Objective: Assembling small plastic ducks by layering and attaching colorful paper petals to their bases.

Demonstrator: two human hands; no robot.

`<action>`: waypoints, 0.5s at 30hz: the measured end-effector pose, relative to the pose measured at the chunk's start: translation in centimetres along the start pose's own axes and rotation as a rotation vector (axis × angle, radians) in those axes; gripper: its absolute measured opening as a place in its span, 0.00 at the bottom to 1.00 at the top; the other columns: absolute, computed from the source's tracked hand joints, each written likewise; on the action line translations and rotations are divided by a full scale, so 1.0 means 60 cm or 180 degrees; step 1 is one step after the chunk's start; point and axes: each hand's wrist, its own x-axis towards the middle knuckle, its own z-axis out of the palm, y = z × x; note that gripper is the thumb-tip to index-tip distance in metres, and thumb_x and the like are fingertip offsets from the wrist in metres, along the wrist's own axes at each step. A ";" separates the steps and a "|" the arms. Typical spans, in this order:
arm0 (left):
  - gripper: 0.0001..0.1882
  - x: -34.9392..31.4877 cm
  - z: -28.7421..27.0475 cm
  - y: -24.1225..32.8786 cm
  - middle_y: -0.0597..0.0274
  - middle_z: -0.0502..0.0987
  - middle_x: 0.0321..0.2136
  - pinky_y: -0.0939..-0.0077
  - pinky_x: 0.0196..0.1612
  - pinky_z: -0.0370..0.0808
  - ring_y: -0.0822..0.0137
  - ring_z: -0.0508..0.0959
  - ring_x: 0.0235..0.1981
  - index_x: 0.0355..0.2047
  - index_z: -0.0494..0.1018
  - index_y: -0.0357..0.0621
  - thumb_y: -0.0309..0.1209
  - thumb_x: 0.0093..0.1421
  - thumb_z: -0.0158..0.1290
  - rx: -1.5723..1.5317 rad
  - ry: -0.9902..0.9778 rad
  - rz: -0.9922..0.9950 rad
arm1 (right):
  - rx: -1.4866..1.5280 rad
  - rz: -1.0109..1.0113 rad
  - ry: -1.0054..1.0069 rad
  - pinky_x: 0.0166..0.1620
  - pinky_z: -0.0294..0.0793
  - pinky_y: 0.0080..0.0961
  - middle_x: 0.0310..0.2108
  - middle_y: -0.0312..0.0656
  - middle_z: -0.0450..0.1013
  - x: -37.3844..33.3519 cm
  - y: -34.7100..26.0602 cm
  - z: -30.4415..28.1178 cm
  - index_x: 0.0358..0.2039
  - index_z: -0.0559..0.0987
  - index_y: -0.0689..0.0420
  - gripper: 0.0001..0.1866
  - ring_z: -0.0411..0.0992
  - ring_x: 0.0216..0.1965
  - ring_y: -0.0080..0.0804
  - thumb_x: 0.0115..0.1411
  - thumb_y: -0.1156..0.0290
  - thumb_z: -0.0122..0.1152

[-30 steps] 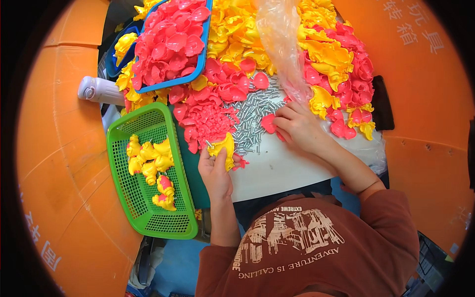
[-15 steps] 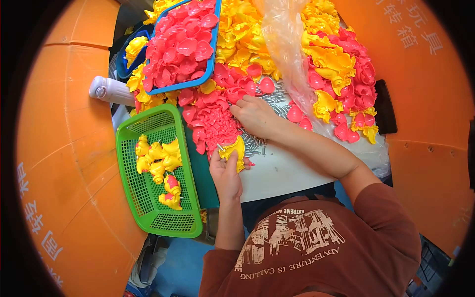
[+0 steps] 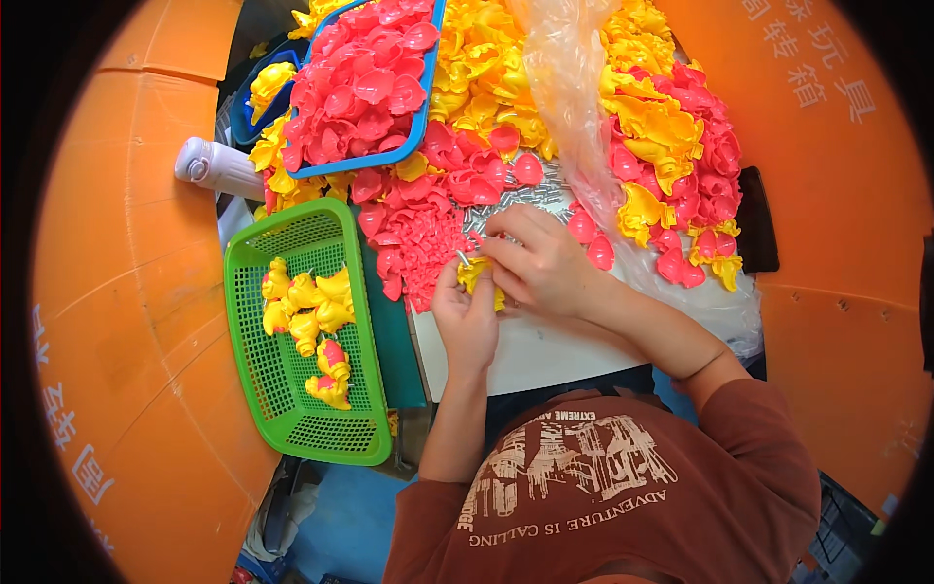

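My left hand point(image 3: 465, 326) is closed around a yellow plastic toy shell point(image 3: 475, 273), held over the near edge of the parts heap. A short metal pin point(image 3: 463, 258) sticks out at the shell's upper left. My right hand point(image 3: 547, 261) meets it from the right, its fingertips pinched together at the shell; whatever lies between them is too small to make out. Just beyond the hands are small pink pieces point(image 3: 416, 238) in a pile and loose metal pins point(image 3: 540, 190) on the white tabletop point(image 3: 555, 353).
On the left a green basket point(image 3: 375, 389) holds several yellow-and-pink toy figures point(image 3: 305, 331). A blue-rimmed tray point(image 3: 424, 112) of pink shells stands behind, near a pale bottle point(image 3: 219, 167). Yellow shells point(image 3: 486, 68) and clear plastic film point(image 3: 564, 78) lie farther back. Orange panels point(image 3: 837, 389) flank both sides.
My right hand has come back from the pins and small pieces to the yellow shell. The left hand has moved slightly up and right with the shell.
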 end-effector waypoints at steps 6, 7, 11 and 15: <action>0.07 -0.012 0.027 0.012 0.62 0.73 0.27 0.83 0.23 0.72 0.76 0.74 0.22 0.40 0.66 0.36 0.22 0.61 0.46 -0.0295 -0.0081 0.0115 | 0.0991 0.0037 0.0310 0.37 0.71 0.29 0.32 0.46 0.71 -0.004 0.007 -0.025 0.33 0.76 0.62 0.12 0.71 0.36 0.41 0.45 0.81 0.59; 0.07 -0.014 0.024 0.013 0.62 0.73 0.27 0.83 0.23 0.72 0.76 0.74 0.22 0.40 0.66 0.36 0.23 0.61 0.46 -0.0231 -0.0120 0.0000 | 0.0956 -0.0010 0.0338 0.38 0.71 0.29 0.32 0.45 0.71 -0.002 0.002 -0.036 0.34 0.76 0.62 0.12 0.71 0.35 0.41 0.46 0.82 0.59; 0.07 -0.018 0.026 0.016 0.62 0.73 0.27 0.83 0.22 0.72 0.75 0.74 0.22 0.39 0.65 0.35 0.23 0.61 0.46 -0.0159 -0.0250 0.0004 | 0.0676 -0.0256 0.0213 0.38 0.72 0.30 0.31 0.44 0.72 -0.008 -0.002 -0.036 0.36 0.77 0.63 0.13 0.72 0.36 0.39 0.47 0.81 0.60; 0.06 -0.025 0.033 0.016 0.62 0.73 0.27 0.84 0.22 0.71 0.75 0.74 0.21 0.39 0.65 0.35 0.23 0.61 0.46 -0.0090 -0.0237 0.0082 | 0.0484 -0.0391 0.0284 0.39 0.73 0.31 0.31 0.44 0.73 -0.011 0.000 -0.031 0.36 0.77 0.63 0.13 0.73 0.36 0.40 0.46 0.78 0.62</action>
